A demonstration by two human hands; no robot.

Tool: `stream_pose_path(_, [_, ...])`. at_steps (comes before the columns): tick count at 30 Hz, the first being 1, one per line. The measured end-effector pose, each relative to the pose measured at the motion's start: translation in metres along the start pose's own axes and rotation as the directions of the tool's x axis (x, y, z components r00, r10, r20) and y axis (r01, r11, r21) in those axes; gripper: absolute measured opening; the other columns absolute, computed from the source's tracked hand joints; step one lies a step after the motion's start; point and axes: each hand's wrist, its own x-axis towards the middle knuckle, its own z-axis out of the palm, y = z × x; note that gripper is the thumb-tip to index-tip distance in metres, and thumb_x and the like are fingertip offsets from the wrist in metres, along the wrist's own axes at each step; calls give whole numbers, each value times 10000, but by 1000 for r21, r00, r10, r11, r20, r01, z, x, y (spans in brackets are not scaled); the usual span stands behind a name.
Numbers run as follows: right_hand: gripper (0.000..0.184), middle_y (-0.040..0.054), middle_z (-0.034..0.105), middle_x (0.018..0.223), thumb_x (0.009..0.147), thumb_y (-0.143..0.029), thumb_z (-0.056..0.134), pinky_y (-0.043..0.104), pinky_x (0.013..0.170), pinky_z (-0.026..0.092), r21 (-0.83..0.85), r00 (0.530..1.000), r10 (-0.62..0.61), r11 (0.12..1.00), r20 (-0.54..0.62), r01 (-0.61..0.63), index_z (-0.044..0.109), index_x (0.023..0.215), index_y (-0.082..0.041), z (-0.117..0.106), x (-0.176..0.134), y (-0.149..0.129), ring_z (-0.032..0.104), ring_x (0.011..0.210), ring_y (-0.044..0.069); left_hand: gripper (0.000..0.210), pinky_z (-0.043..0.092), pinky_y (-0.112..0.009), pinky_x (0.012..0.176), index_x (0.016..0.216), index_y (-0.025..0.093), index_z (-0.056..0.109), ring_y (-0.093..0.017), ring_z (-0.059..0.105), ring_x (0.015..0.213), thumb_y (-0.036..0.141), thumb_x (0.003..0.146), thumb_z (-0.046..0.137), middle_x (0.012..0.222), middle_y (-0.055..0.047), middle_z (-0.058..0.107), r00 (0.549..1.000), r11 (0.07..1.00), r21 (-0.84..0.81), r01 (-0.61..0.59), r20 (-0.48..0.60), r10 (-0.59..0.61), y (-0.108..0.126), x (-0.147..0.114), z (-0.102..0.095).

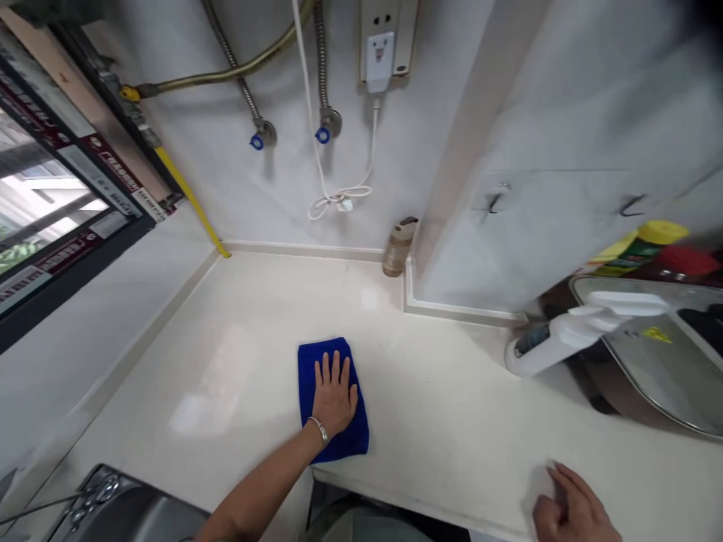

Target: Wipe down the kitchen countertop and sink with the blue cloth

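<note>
My left hand (334, 395) lies flat on a folded blue cloth (353, 435), its fingers stretched out and slightly spread, a bracelet at the wrist. The cloth rests on the pale countertop (434, 391), close to its front edge. At the lower right, my right hand (576, 508) hovers over or rests on the counter; which one, I cannot tell. Its thumb and index finger are apart, the other fingers are partly hidden, and nothing shows between them.
A brownish bottle (398, 247) stands by the wall corner. To the right are a white spray bottle (556, 342) and a glass-topped appliance (672, 346). A metal sink (147, 516) is at lower left. A plug (379, 60) with a looped cord and hoses hang on the wall.
</note>
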Motion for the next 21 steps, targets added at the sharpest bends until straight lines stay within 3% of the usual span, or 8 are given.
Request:
stream_pose_path(9, [394, 131, 623, 1263, 830, -271, 439, 451, 807, 517, 32, 998, 20, 999, -55, -18, 642, 1147, -154, 5, 2, -3, 637, 987, 314, 732, 112, -660, 1222, 1593, 169, 167, -389, 12, 1525, 361, 942, 442, 1667, -123, 111, 967, 948, -220, -228, 63, 247, 104, 15, 8])
stream_pose_path(21, [395, 110, 600, 1296, 894, -200, 396, 457, 987, 474, 46, 997, -13, 999, -76, 16, 564, 1250, -180, 10, 3, -3, 588, 1118, 274, 705, 114, -671, 1204, 1582, 130, 210, -437, 10, 1512, 473, 985, 362, 1661, -185, 73, 850, 793, -394, -465, 52, 524, 220, 21, 24])
